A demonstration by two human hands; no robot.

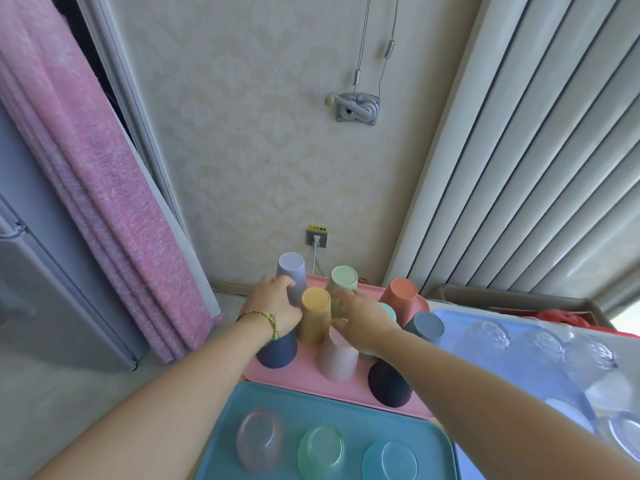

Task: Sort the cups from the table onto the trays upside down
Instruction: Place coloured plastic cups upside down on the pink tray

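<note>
A pink tray (304, 375) holds several upside-down cups. My left hand (273, 303) grips the lilac cup (292, 271) at the tray's far left corner. My right hand (360, 320) reaches over the tray's middle, its fingers curled on the pale green cup (343, 278) beside the yellow cup (314, 315). Around them stand a navy cup (278, 351), a pink ribbed cup (337, 358), a dark cup (389, 384), an orange cup (403, 296) and a grey-blue cup (424, 327). A teal cup (388, 310) shows partly behind my right hand.
A teal tray (291, 400) in front carries three translucent upside-down cups (259, 441). A light blue tray (460, 327) on the right carries several clear glasses (491, 336). A wall with a socket (317, 237) lies beyond; a pink curtain (104, 188) hangs on the left.
</note>
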